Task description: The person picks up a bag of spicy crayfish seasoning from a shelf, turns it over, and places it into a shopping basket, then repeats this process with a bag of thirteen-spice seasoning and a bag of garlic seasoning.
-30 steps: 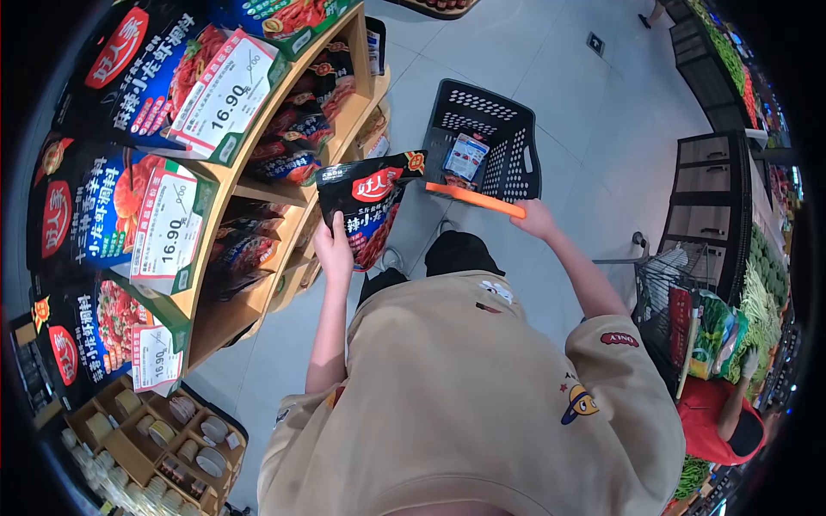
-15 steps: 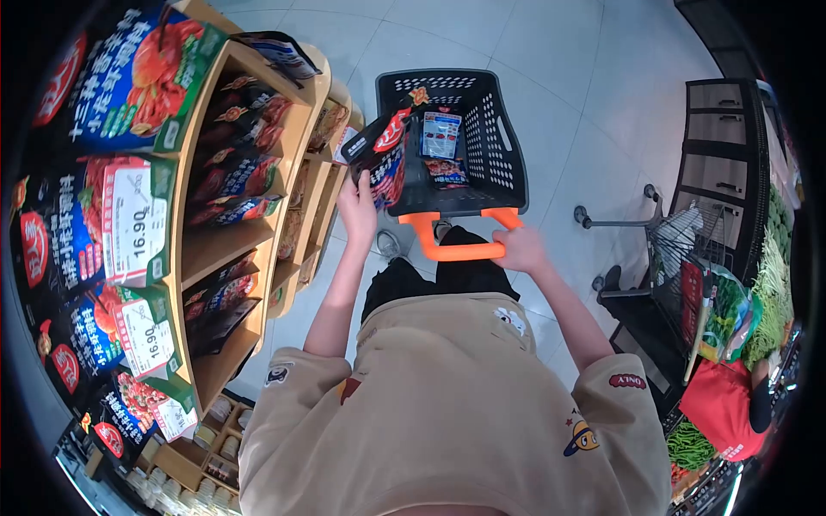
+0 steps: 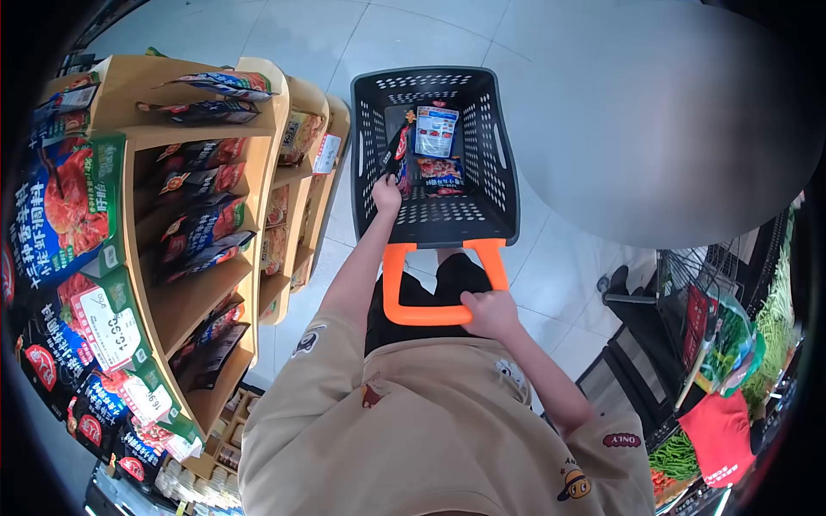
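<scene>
My left hand [image 3: 387,197] reaches over the near left part of a black shopping basket [image 3: 434,229], closed on a dark seasoning packet [image 3: 398,153]. The packet is upright and seen nearly edge-on, inside the basket along its left wall. On the basket floor lie a blue-and-white packet [image 3: 436,132] and, nearer me, another seasoning packet [image 3: 440,169] with a red food picture. My right hand [image 3: 490,314] is wrapped around the right corner of the basket's orange handle [image 3: 428,316].
To the left, a wooden shelf unit [image 3: 202,301] holds rows of similar packets, with price tags [image 3: 105,325] on its side. At right are a wire cart [image 3: 688,271], green vegetables [image 3: 770,297] and a red garment [image 3: 721,439]. A blurred patch covers the upper right.
My left hand has moved from beside the shelf into the basket with the seasoning packet. The basket handle now sits closer to my body, my right hand still on it.
</scene>
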Action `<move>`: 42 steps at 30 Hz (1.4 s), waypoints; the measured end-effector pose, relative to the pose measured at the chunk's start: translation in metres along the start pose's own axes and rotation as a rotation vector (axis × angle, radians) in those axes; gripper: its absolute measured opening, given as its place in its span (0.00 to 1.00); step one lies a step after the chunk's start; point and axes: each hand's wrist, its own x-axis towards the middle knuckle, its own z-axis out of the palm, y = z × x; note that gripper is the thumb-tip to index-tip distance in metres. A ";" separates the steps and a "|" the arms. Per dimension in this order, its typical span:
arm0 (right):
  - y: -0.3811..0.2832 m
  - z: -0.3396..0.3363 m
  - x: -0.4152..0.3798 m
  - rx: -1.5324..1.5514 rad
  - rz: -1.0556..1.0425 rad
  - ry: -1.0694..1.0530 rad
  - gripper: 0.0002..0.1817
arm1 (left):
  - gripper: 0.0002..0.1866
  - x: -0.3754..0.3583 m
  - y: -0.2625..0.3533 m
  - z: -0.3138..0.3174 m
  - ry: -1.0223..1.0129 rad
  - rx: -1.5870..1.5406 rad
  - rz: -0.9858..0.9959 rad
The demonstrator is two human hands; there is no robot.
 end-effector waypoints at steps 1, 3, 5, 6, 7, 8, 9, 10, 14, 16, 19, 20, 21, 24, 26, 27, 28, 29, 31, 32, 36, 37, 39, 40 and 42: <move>0.000 0.001 0.000 -0.003 -0.006 -0.005 0.11 | 0.15 0.002 0.001 0.003 -0.001 0.054 -0.026; -0.004 0.005 -0.002 0.039 -0.028 0.002 0.11 | 0.15 0.005 0.001 0.007 0.028 0.096 -0.021; -0.006 0.013 -0.006 0.037 -0.041 0.007 0.11 | 0.15 0.010 -0.003 0.012 0.059 0.068 0.015; -0.008 0.016 -0.007 0.050 -0.028 -0.015 0.11 | 0.15 0.013 -0.005 0.015 0.069 0.063 0.007; -0.011 0.019 -0.008 0.064 -0.019 -0.037 0.11 | 0.14 0.015 -0.005 0.017 0.059 0.049 0.052; -0.012 0.024 -0.009 0.062 -0.015 -0.037 0.10 | 0.14 0.017 -0.006 0.017 0.053 0.036 0.097; -0.013 0.027 -0.009 0.060 -0.033 -0.042 0.10 | 0.14 0.018 -0.006 0.018 0.070 0.035 0.089; -0.016 0.029 -0.008 0.063 -0.024 -0.024 0.10 | 0.13 0.017 -0.006 0.020 -0.076 0.047 0.144; -0.025 0.036 -0.007 0.077 -0.006 -0.037 0.09 | 0.15 -0.004 0.003 0.017 -0.313 -0.008 0.276; -0.029 0.034 -0.006 0.078 -0.009 -0.034 0.09 | 0.15 -0.016 0.002 0.016 -0.493 0.023 0.228; -0.034 0.026 -0.005 0.076 0.003 -0.062 0.09 | 0.14 -0.046 0.020 -0.016 -0.721 -0.046 0.174; -0.035 0.023 -0.003 0.074 0.023 -0.084 0.10 | 0.14 -0.054 0.019 -0.024 -0.708 -0.055 0.233; -0.035 0.023 -0.002 0.065 -0.001 -0.076 0.10 | 0.14 -0.061 0.018 -0.034 -0.724 -0.044 0.250; -0.038 0.016 0.003 0.009 0.025 -0.098 0.10 | 0.12 -0.084 0.016 -0.068 -0.597 -0.056 0.339; -0.034 0.019 0.001 -0.027 0.000 -0.046 0.10 | 0.13 -0.101 0.015 -0.096 -0.512 -0.043 0.428; -0.036 0.019 0.006 -0.046 0.018 -0.007 0.10 | 0.13 -0.113 0.026 -0.120 -0.491 -0.052 0.423; -0.041 0.014 0.012 -0.046 0.016 -0.013 0.10 | 0.13 -0.109 0.024 -0.124 -0.451 -0.063 0.456; -0.040 0.013 0.014 -0.054 -0.005 -0.004 0.10 | 0.13 -0.116 0.030 -0.136 -0.428 -0.063 0.464; -0.034 0.011 0.014 -0.090 0.021 0.027 0.10 | 0.13 -0.146 0.035 -0.168 -0.505 -0.090 0.354; -0.032 0.010 0.017 -0.069 0.067 0.035 0.10 | 0.12 -0.155 0.031 -0.179 -0.452 -0.111 0.446; -0.022 -0.005 0.035 -0.033 -0.016 -0.026 0.13 | 0.11 -0.179 0.020 -0.218 -0.243 -0.120 0.654; -0.027 -0.011 0.036 -0.048 -0.028 -0.011 0.13 | 0.11 -0.188 0.020 -0.232 -0.277 -0.068 0.540; -0.038 -0.023 0.041 -0.038 0.001 -0.164 0.18 | 0.12 -0.192 0.000 -0.245 -0.279 -0.078 0.528; -0.032 -0.025 0.048 -0.201 -0.024 -0.261 0.22 | 0.13 -0.195 -0.012 -0.251 -0.220 -0.061 0.515; -0.042 -0.042 0.074 -0.115 -0.129 -0.209 0.21 | 0.13 -0.204 -0.029 -0.269 -0.152 -0.054 0.515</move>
